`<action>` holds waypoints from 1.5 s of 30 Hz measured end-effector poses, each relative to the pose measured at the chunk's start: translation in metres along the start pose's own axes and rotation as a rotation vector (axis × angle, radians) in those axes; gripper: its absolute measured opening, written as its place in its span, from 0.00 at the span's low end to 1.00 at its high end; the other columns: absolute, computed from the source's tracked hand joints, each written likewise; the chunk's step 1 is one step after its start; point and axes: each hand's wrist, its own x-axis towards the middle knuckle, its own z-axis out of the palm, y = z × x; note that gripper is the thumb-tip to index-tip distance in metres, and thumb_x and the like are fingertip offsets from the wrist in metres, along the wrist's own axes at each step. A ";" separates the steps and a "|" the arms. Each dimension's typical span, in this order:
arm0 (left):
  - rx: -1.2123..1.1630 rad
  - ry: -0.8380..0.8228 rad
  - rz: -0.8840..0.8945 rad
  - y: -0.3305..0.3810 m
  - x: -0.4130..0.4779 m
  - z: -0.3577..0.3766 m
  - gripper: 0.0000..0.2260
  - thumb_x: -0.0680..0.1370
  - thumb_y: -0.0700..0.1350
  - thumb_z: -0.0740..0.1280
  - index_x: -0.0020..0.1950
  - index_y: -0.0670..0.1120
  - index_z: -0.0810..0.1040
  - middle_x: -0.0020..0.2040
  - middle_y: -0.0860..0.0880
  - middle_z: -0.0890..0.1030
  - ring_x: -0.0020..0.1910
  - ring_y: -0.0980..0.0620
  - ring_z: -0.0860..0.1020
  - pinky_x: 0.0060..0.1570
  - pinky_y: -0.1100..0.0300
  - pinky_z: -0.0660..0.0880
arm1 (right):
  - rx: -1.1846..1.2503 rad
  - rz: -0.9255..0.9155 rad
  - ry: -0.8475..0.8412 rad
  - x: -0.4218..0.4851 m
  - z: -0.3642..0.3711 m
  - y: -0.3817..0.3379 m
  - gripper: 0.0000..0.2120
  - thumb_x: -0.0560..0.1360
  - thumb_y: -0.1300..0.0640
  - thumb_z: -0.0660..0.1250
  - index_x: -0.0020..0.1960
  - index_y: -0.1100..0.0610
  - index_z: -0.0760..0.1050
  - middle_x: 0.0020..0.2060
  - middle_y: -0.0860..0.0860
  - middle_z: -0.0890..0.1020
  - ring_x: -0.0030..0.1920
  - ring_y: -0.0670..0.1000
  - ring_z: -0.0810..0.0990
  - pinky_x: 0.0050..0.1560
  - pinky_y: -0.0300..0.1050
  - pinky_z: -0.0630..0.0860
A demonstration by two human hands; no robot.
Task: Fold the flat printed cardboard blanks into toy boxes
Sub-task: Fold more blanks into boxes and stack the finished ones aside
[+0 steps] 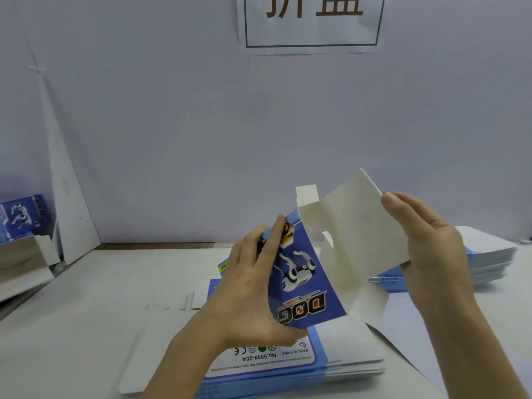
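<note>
A person's two bare hands hold one cardboard blank (306, 283) up in the air above a white table (86, 306). The blank is partly folded into a V, with the crease running between the two grips.

The left hand (253, 286) grips the blue printed panel. Its fingers curl over the panel's far edge, the index finger lies across the printed face, and the thumb presses at the bottom corner. The picture of a robot dog and the word "DOG" sit just right of this grip, upside down to the viewer.

The right hand (429, 249) holds the plain white inner side of the next panel by its right edge, which is tucked between thumb and fingers. A small white flap stands up from the blank above and between the two grips.

Directly beneath the left hand lies a stack of flat blanks (288, 367), printed side up. A second stack (489, 254) lies behind the right hand. Far left of the left hand stands a printed box (21, 216). A paper sign (312, 27) hangs on the pale wall (172, 125) above.
</note>
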 end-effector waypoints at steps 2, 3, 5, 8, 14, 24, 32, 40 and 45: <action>0.004 0.001 0.000 0.001 0.000 0.000 0.57 0.59 0.62 0.75 0.67 0.74 0.29 0.68 0.72 0.46 0.72 0.59 0.56 0.64 0.58 0.72 | 0.010 -0.009 0.013 -0.001 0.001 0.002 0.03 0.71 0.53 0.72 0.41 0.46 0.83 0.37 0.43 0.84 0.36 0.41 0.79 0.41 0.46 0.74; -0.001 0.001 -0.006 0.001 0.000 0.000 0.57 0.59 0.62 0.75 0.67 0.75 0.29 0.67 0.73 0.46 0.71 0.60 0.56 0.64 0.58 0.73 | 0.009 -0.023 0.036 -0.002 0.002 0.002 0.02 0.71 0.55 0.73 0.42 0.48 0.83 0.37 0.43 0.85 0.38 0.43 0.79 0.41 0.46 0.74; -0.015 0.001 -0.016 0.001 0.001 0.000 0.57 0.59 0.63 0.75 0.67 0.75 0.30 0.66 0.74 0.46 0.71 0.60 0.56 0.63 0.57 0.74 | -0.006 -0.068 0.071 -0.001 0.003 0.004 0.04 0.72 0.57 0.73 0.43 0.49 0.82 0.36 0.41 0.85 0.36 0.41 0.80 0.39 0.43 0.74; -0.019 0.019 -0.036 -0.001 0.001 0.001 0.57 0.59 0.65 0.75 0.70 0.72 0.32 0.68 0.71 0.48 0.71 0.59 0.58 0.62 0.55 0.75 | -0.019 -0.071 0.060 -0.001 0.005 0.004 0.03 0.74 0.55 0.71 0.46 0.49 0.81 0.38 0.40 0.85 0.35 0.38 0.79 0.39 0.41 0.74; -0.263 0.283 -0.349 -0.015 0.006 0.001 0.60 0.57 0.57 0.82 0.67 0.75 0.35 0.66 0.62 0.57 0.66 0.61 0.62 0.60 0.61 0.66 | -0.015 0.007 -0.039 0.005 0.005 0.001 0.13 0.79 0.64 0.58 0.53 0.51 0.77 0.52 0.51 0.84 0.50 0.49 0.83 0.54 0.47 0.76; -0.738 0.538 -0.550 -0.002 0.017 0.005 0.56 0.51 0.72 0.75 0.74 0.63 0.55 0.71 0.49 0.69 0.66 0.45 0.73 0.59 0.44 0.76 | -0.680 -0.073 -0.787 -0.018 0.035 0.049 0.50 0.66 0.45 0.76 0.76 0.37 0.47 0.68 0.36 0.67 0.65 0.39 0.71 0.62 0.40 0.74; -0.815 0.329 -0.437 -0.011 0.013 -0.012 0.26 0.64 0.63 0.68 0.53 0.47 0.79 0.41 0.51 0.85 0.40 0.53 0.83 0.37 0.63 0.77 | -0.212 0.116 -0.645 -0.004 0.025 0.042 0.42 0.59 0.50 0.77 0.68 0.34 0.63 0.56 0.45 0.78 0.49 0.43 0.83 0.36 0.38 0.80; -0.695 0.451 -0.414 -0.007 0.015 -0.002 0.21 0.72 0.58 0.63 0.42 0.39 0.80 0.29 0.50 0.81 0.29 0.53 0.79 0.32 0.64 0.76 | -0.301 0.106 -0.565 -0.002 0.023 0.042 0.48 0.58 0.37 0.78 0.73 0.37 0.59 0.54 0.41 0.78 0.52 0.47 0.83 0.43 0.41 0.81; -0.597 0.466 -0.420 -0.007 0.014 0.003 0.24 0.69 0.65 0.63 0.41 0.43 0.80 0.31 0.51 0.80 0.33 0.52 0.78 0.37 0.57 0.77 | -0.243 0.145 -0.550 -0.001 0.025 0.044 0.43 0.60 0.41 0.72 0.72 0.41 0.60 0.53 0.44 0.80 0.49 0.45 0.84 0.34 0.35 0.79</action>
